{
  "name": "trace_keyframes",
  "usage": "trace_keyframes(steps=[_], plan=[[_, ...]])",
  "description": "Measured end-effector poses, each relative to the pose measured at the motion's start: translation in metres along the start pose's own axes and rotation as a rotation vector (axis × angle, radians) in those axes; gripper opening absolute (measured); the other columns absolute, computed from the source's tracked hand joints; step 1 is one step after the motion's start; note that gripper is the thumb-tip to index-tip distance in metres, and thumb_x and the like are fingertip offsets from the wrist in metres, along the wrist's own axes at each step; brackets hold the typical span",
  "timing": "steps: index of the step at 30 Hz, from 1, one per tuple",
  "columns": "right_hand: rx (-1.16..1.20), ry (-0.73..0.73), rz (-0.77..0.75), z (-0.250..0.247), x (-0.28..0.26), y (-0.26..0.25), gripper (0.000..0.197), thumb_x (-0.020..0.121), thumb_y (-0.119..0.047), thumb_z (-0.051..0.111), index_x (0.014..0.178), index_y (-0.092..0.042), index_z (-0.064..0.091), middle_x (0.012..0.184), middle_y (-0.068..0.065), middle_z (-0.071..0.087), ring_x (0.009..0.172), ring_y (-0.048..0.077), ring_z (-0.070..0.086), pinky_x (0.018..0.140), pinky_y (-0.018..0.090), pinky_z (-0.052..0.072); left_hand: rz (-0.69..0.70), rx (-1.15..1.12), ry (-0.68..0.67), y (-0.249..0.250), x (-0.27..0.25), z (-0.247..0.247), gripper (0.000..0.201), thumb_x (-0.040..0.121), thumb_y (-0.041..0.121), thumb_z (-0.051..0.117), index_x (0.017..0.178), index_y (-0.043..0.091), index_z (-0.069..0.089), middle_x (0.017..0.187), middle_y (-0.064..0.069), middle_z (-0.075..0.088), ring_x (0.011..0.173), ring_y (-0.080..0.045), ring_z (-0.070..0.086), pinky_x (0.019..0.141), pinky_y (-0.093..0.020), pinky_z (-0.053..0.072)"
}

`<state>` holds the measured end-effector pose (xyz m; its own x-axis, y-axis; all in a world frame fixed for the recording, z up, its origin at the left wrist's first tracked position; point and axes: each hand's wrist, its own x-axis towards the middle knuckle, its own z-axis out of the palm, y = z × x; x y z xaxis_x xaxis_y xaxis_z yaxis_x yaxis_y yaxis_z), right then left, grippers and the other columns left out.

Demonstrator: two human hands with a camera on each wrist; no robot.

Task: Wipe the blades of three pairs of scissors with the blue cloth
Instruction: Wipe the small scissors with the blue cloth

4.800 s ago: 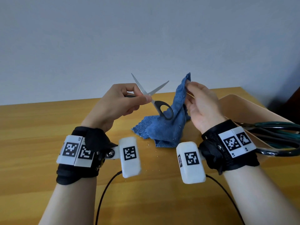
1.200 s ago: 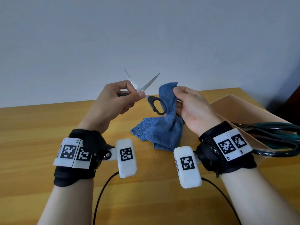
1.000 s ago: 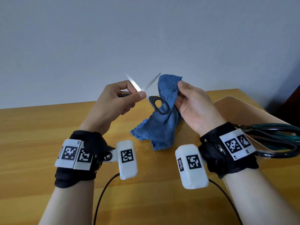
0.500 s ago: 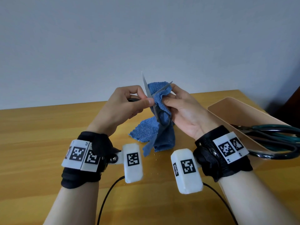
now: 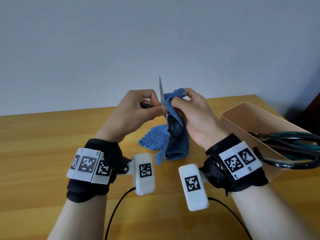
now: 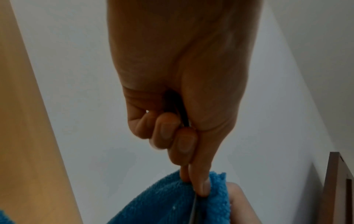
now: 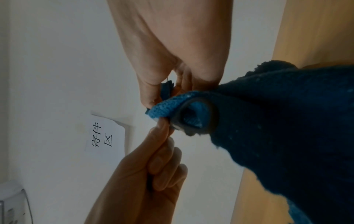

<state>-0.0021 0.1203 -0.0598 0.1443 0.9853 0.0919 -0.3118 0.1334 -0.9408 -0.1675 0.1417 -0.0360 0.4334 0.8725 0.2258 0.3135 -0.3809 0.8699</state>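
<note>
My left hand (image 5: 138, 110) grips one black handle of the open black-handled scissors (image 5: 171, 125), held above the table. One bare blade (image 5: 161, 90) points straight up. My right hand (image 5: 190, 111) pinches the blue cloth (image 5: 173, 104) around the other blade, which is hidden inside the fold. The free handle loop (image 7: 195, 119) hangs against the cloth. The cloth's tail (image 5: 174, 148) drapes down to the tabletop. In the left wrist view my left hand (image 6: 191, 151) has its fingers curled on the handle, the thumb tip against the cloth (image 6: 172, 204).
A beige bin (image 5: 242, 115) stands on the wooden table (image 5: 43, 135) at the right, with green-handled scissors (image 5: 290, 144) sticking out of it toward my right wrist. Black cables run from the wrist cameras off the near edge. A wall rises behind the table.
My right hand brought the cloth from beside the scissors onto the right blade and closed on it. My left hand turned the scissors so the other blade points up.
</note>
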Motion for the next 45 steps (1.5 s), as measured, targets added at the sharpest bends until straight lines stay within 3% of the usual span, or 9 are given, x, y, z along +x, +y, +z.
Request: trace_keyframes(steps=[2,5,10,17,21,27,33,38,45], plan=[[0.020,-0.035,0.008,-0.001,0.000,0.000,0.017,0.088,0.008,0.056,0.095,-0.008,0.058,0.082,0.015,0.068,0.065,0.021,0.064,0.063,0.033,0.055,-0.012,-0.005,-0.014,0.001,-0.001,0.000,0.025,0.089,0.015,0.075,0.071,0.008,0.059,0.052,0.010,0.060,0.048,-0.002,0.040,0.048,-0.009,0.033],[0.057,-0.106,0.030,-0.005,0.000,-0.001,0.023,0.089,0.013,0.052,0.096,-0.008,0.057,0.096,0.023,0.065,0.073,0.025,0.066,0.068,0.034,0.056,-0.029,-0.005,-0.026,0.001,-0.001,-0.001,0.026,0.088,0.018,0.076,0.075,0.002,0.060,0.048,0.012,0.051,0.048,-0.003,0.039,0.047,-0.011,0.031],[0.029,-0.161,0.027,-0.009,-0.001,-0.004,0.029,0.087,0.017,0.054,0.102,-0.008,0.056,0.088,0.014,0.069,0.075,0.024,0.068,0.068,0.033,0.058,-0.053,-0.014,-0.026,0.000,-0.001,-0.003,0.026,0.088,0.018,0.076,0.074,0.004,0.059,0.045,0.012,0.048,0.046,-0.004,0.040,0.046,-0.010,0.031],[0.033,-0.045,0.005,-0.001,0.000,0.005,0.021,0.087,0.010,0.059,0.096,-0.008,0.055,0.075,0.007,0.069,0.067,0.020,0.066,0.066,0.032,0.055,-0.028,0.014,-0.025,-0.001,0.000,-0.002,0.026,0.088,0.016,0.076,0.073,0.005,0.058,0.046,0.012,0.048,0.047,-0.004,0.038,0.047,-0.009,0.031],[0.076,-0.062,0.003,-0.002,-0.001,0.005,0.021,0.088,0.008,0.062,0.101,-0.008,0.055,0.079,0.008,0.071,0.071,0.020,0.068,0.068,0.031,0.056,-0.023,0.003,-0.022,-0.002,0.000,-0.005,0.025,0.089,0.017,0.075,0.074,0.005,0.059,0.047,0.012,0.048,0.048,-0.005,0.037,0.046,-0.012,0.030],[0.063,-0.035,0.002,0.000,-0.003,0.004,0.020,0.089,0.008,0.061,0.100,-0.007,0.054,0.073,0.006,0.070,0.065,0.018,0.068,0.060,0.029,0.056,-0.003,0.026,-0.028,-0.002,0.000,-0.003,0.024,0.089,0.014,0.074,0.074,0.005,0.059,0.067,0.004,0.072,0.051,0.001,0.047,0.052,-0.010,0.039],[0.061,-0.018,-0.008,-0.002,-0.002,-0.003,0.018,0.091,0.004,0.060,0.100,-0.010,0.055,0.084,0.014,0.070,0.071,0.022,0.067,0.066,0.033,0.057,-0.032,-0.036,-0.012,-0.001,0.000,-0.003,0.026,0.088,0.019,0.077,0.074,0.006,0.059,0.049,0.013,0.051,0.049,-0.005,0.041,0.047,-0.010,0.032],[0.124,0.042,-0.051,-0.007,-0.002,-0.007,0.018,0.092,0.004,0.059,0.103,-0.008,0.054,0.083,0.014,0.070,0.070,0.022,0.069,0.064,0.034,0.059,-0.047,-0.032,0.004,-0.002,0.000,-0.004,0.027,0.088,0.020,0.077,0.074,0.006,0.058,0.049,0.012,0.049,0.048,-0.004,0.043,0.046,-0.009,0.032],[0.011,-0.076,0.017,-0.006,-0.003,-0.002,0.026,0.090,0.008,0.059,0.112,-0.004,0.053,0.094,0.017,0.071,0.081,0.024,0.070,0.076,0.033,0.059,-0.064,-0.015,-0.008,-0.005,0.001,0.000,0.026,0.086,0.021,0.078,0.073,0.008,0.060,0.056,0.004,0.058,0.050,-0.006,0.042,0.047,-0.013,0.033]])
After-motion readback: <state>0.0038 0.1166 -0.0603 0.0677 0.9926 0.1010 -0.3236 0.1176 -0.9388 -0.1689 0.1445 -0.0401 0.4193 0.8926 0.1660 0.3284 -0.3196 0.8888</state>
